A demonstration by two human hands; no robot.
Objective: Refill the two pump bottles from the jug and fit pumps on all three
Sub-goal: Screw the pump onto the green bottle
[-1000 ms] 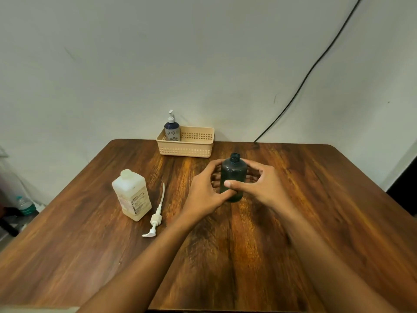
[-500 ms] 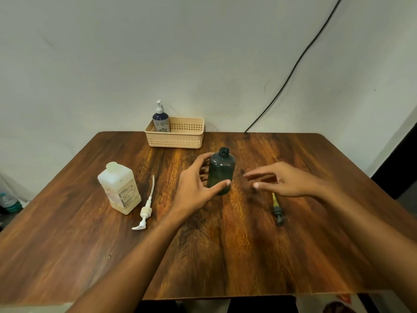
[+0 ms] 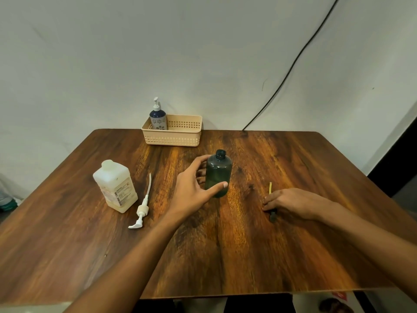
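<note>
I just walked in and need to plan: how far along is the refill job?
Done: the blue bottle in the basket wears its pump. In hand: the left hand holds the open green bottle; the right hand rests on the dark pump. Left: pouring from the jug, fitting that pump and the white pump.

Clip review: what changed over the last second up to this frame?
The right hand let go of the dark green plastic bottle and moved right onto the dark pump with a yellow tube lying on the wooden table; a grip is unclear. The left hand still holds the bottle upright. The white plastic jug, loose white pump and blue pump bottle in the beige basket stayed put.
</note>
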